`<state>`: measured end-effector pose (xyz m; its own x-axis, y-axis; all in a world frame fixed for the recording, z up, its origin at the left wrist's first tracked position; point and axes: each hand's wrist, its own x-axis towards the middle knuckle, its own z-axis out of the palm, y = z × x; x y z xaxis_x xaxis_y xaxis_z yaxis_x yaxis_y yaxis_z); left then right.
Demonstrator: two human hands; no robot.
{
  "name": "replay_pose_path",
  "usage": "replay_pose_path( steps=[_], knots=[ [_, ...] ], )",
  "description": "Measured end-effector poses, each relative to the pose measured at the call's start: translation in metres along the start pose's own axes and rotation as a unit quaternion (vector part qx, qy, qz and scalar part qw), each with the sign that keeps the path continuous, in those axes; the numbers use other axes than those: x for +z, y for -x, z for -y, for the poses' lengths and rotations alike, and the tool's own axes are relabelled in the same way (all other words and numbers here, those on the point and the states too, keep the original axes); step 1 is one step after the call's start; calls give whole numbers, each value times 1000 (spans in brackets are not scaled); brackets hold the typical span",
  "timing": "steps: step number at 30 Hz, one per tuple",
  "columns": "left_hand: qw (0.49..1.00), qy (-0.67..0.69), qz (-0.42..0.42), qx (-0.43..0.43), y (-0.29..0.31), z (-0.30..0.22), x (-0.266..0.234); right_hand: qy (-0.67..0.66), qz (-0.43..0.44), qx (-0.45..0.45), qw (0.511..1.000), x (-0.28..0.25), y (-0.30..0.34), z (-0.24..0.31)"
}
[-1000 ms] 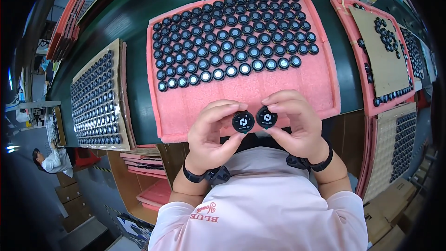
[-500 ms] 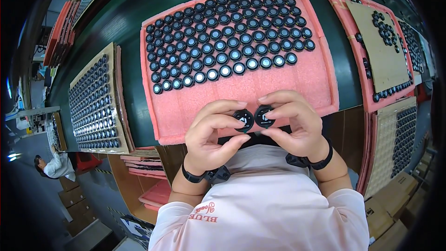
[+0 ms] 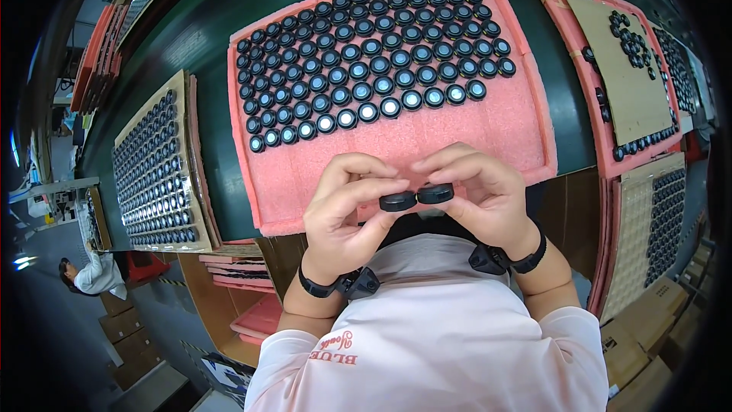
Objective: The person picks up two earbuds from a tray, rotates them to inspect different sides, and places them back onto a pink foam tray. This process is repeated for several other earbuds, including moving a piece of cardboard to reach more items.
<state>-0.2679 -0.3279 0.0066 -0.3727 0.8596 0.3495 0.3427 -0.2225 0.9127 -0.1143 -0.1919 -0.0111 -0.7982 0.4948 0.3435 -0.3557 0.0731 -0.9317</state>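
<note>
My left hand [image 3: 345, 210] pinches a small round black disc-shaped part [image 3: 397, 201] between thumb and fingers. In the same kind of grip, my right hand [image 3: 482, 194] has a second black disc [image 3: 436, 194]. Both discs are held side by side with their rims facing up at me, touching or nearly so, over the near edge of a pink foam tray [image 3: 320, 177]. Rows of similar round black parts [image 3: 358, 71] with pale grey centres fill the tray's far portion.
The tray lies on a dark green table [image 3: 206, 114]. To the left is a cardboard sheet of black parts [image 3: 187, 206]. On the right, another pink tray [image 3: 606, 160] carries a cardboard piece [image 3: 621, 91] with loose parts. A person [image 3: 99, 271] is at the far left.
Both hands have tipped the discs, so their marked flat faces no longer show and the side rims do. The view has shifted slightly.
</note>
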Motion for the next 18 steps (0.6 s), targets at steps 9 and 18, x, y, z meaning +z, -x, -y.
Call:
replay_pose_path(
  steps=[9, 18],
  knots=[
    [992, 123, -5, -32, 1, 2, 4, 106, 15, -12, 994, 0, 1, 7],
    [992, 123, 21, -23, -1, 0, -1, 108, 10, -40, 993, 2, -3, 15]
  ],
)
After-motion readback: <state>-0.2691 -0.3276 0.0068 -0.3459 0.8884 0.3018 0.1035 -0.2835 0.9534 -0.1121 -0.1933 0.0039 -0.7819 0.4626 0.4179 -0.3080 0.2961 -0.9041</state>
